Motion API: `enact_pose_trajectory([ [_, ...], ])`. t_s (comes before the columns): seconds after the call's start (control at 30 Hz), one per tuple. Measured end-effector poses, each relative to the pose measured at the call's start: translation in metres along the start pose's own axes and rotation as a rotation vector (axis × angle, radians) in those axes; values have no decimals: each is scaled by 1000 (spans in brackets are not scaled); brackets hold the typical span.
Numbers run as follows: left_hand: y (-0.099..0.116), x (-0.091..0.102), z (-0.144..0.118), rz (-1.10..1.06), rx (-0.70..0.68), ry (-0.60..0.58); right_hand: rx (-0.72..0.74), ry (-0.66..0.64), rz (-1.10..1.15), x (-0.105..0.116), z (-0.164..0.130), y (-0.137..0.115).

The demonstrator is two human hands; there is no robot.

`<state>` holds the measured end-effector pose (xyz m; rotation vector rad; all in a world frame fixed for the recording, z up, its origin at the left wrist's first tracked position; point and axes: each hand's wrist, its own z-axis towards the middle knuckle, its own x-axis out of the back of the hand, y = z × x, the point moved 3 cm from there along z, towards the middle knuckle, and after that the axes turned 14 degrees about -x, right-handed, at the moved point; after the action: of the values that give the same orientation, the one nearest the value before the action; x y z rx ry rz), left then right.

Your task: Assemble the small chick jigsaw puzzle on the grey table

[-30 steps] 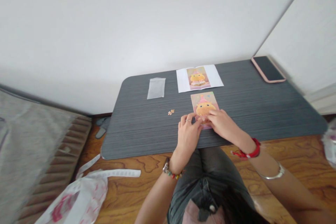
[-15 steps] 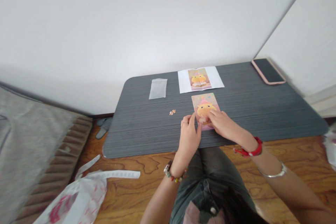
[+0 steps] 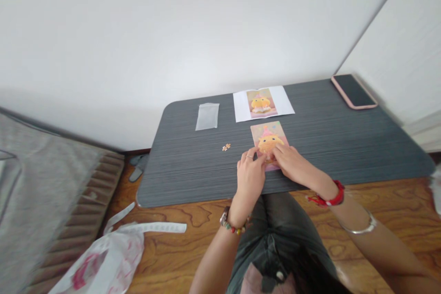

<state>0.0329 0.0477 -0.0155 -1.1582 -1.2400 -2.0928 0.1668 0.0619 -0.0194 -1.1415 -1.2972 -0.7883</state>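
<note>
A jigsaw puzzle [image 3: 270, 129] with a yellow toy figure in a pink hat lies flat near the table's front edge. At its lower left, my left hand [image 3: 251, 170] rests with bent fingers apart, thumb reaching over the picture. My right hand [image 3: 292, 163] comes in from the right, fingers pressed together on the middle of the puzzle; whatever is under the fingertips is hidden. Both hands cover part of the lower picture. Several loose puzzle pieces [image 3: 226, 147] lie in a small group left of my left hand. Behind the puzzle is a reference sheet [image 3: 243, 106] with a similar picture.
The dark grey table [image 3: 186, 165] stands against a white wall. A clear zip bag [image 3: 207, 116] lies at the back left, a phone in a pink case [image 3: 356, 92] at the back right. A plastic bag [image 3: 117, 257] and grey slippers [image 3: 137, 169] are on the wooden floor.
My left thumb and fingers have shifted slightly up and inward over the puzzle's lower left. My right hand stays at nearly the same spot. The view has moved slightly.
</note>
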Motion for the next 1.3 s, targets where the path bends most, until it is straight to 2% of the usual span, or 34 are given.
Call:
enact_pose_trajectory([
  [0.13, 1, 4, -2, 142, -29, -86, 36, 0, 22, 1, 1, 0],
  [0.33, -3, 3, -2, 201, -54, -107, 35, 3, 7, 2, 3, -3],
  [0.6, -1, 2, -4, 199, -46, -101, -63, 148, 29, 5, -8, -8],
  [1.03, -2, 1, -4, 168, -44, -95, -44, 102, 76, -6, -6, -4],
  [1.3, -1, 1, -5, 202, -29, -108, 28, -2, 113, -4, 11, 2],
])
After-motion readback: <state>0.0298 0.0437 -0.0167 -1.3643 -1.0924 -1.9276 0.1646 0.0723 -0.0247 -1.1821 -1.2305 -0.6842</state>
